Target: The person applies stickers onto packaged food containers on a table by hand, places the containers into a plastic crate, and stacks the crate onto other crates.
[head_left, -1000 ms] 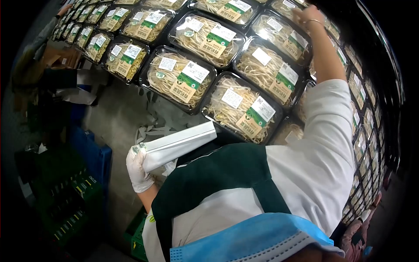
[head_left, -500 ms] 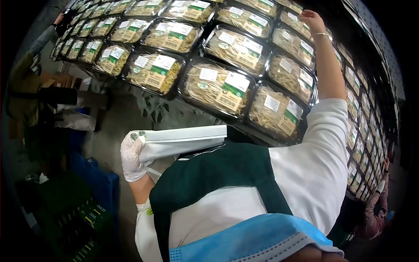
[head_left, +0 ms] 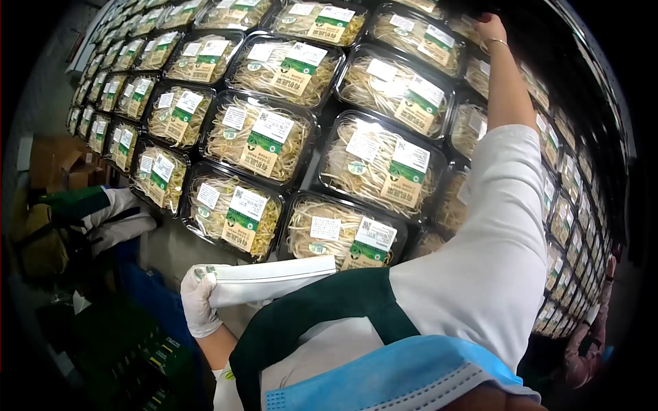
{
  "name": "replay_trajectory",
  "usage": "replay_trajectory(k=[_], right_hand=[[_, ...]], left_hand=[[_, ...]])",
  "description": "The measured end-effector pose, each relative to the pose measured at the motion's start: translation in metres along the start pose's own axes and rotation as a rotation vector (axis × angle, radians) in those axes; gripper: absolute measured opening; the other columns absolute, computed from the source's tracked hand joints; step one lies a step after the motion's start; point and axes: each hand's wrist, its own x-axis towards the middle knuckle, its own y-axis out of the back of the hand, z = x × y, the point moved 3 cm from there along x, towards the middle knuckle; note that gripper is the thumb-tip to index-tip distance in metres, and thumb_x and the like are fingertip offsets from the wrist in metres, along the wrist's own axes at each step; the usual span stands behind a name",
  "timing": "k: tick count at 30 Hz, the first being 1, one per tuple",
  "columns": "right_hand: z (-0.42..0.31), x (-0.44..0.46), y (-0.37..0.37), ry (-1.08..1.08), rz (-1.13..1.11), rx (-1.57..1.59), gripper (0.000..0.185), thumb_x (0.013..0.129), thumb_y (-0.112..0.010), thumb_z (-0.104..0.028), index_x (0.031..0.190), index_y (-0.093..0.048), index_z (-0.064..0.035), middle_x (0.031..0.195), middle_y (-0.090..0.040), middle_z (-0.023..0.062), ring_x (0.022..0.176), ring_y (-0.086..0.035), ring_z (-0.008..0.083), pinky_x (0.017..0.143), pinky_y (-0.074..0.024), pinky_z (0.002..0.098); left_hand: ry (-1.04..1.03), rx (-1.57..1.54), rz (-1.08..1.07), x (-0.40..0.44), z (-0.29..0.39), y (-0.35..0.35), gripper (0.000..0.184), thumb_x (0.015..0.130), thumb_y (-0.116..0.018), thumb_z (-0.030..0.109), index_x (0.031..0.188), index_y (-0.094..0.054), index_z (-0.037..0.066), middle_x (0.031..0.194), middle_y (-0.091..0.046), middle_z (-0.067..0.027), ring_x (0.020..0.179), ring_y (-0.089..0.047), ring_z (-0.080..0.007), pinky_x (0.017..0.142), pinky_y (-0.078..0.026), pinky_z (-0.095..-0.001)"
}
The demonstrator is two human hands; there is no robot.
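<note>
My left hand [head_left: 199, 300], in a white glove, is closed around one end of a folded white paper strip [head_left: 274, 279]. Small green-grey printed marks show on the strip beside my fingers. My bare right hand [head_left: 490, 27], with a bracelet at the wrist, is stretched out far over the rows of packs. Its fingers are bent together close to a bean sprout tray [head_left: 468, 27]; whether they pinch something is too small to tell. Nearer to me lie sealed black trays of bean sprouts [head_left: 377, 161] with clear lids, each bearing a white label and a green-and-tan one.
More packed trays [head_left: 565, 226] run down the right side. Another person in a pinkish sleeve [head_left: 586, 349] is at the lower right. At left are cardboard boxes [head_left: 58, 161], a dark green crate [head_left: 103, 356], a blue plastic item [head_left: 154, 294] and another person's clothing [head_left: 113, 209].
My view has shifted forward over the trays, so the near rows appear lower and larger. My right hand stays stretched out at the far side. The left still holds the paper strip.
</note>
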Motion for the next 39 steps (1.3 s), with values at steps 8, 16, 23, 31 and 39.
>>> replay_trajectory(k=[8,16,23,31,39], right_hand=[[-0.071,-0.081,0.055,-0.187,0.020,-0.624,0.052,0.075,-0.057,-0.044,0.112,-0.052,-0.0080,0.109,-0.056,0.0114,0.099,-0.054,0.0251,0.083,-0.0412,0.0376],[-0.313,-0.404,0.110,0.977,-0.868,0.593,0.032,0.078,-0.060,-0.021,0.105,-0.055,-0.0035,0.092,-0.060,0.0090,0.085,-0.058,0.0178,0.076,-0.0468,0.0291],[-0.338,-0.483,0.119,1.032,-0.404,0.435,0.014,0.066,-0.062,-0.009,0.072,-0.050,-0.0074,0.068,-0.052,0.0064,0.068,-0.053,0.0259,0.059,-0.0440,0.0341],[-0.183,-0.365,0.155,0.120,-0.215,0.615,0.022,0.075,-0.061,-0.021,0.087,-0.061,-0.0022,0.084,-0.062,0.0054,0.079,-0.057,0.0134,0.077,-0.0426,0.0262],[-0.023,-0.293,0.093,-0.033,-0.026,-0.198,0.040,0.072,-0.058,-0.029,0.106,-0.053,-0.0102,0.090,-0.062,0.0101,0.088,-0.058,0.0243,0.078,-0.0443,0.0325]], left_hand=[[0.048,0.149,-0.154,0.022,0.036,-0.020,0.020,0.072,-0.050,0.005,0.089,-0.053,-0.004,0.080,-0.059,-0.0103,0.068,-0.056,-0.0141,0.062,-0.045,-0.0237],[-0.216,0.369,-0.671,0.041,0.040,-0.059,0.013,0.078,-0.057,0.008,0.087,-0.058,0.000,0.071,-0.053,0.0025,0.062,-0.044,-0.0043,0.055,-0.037,-0.0199],[-0.553,0.354,-0.786,0.021,0.027,-0.061,0.022,0.075,-0.054,0.008,0.094,-0.054,-0.002,0.079,-0.058,-0.0073,0.070,-0.051,-0.0127,0.067,-0.043,-0.0273],[-0.205,0.278,-1.021,0.011,-0.003,-0.036,0.020,0.076,-0.050,0.004,0.093,-0.056,-0.004,0.090,-0.061,-0.0083,0.081,-0.056,-0.0133,0.075,-0.044,-0.0252],[0.022,0.294,-0.612,0.040,-0.072,0.052,0.025,0.072,-0.046,-0.004,0.096,-0.054,-0.004,0.087,-0.059,-0.0069,0.081,-0.054,-0.0132,0.076,-0.042,-0.0252]])
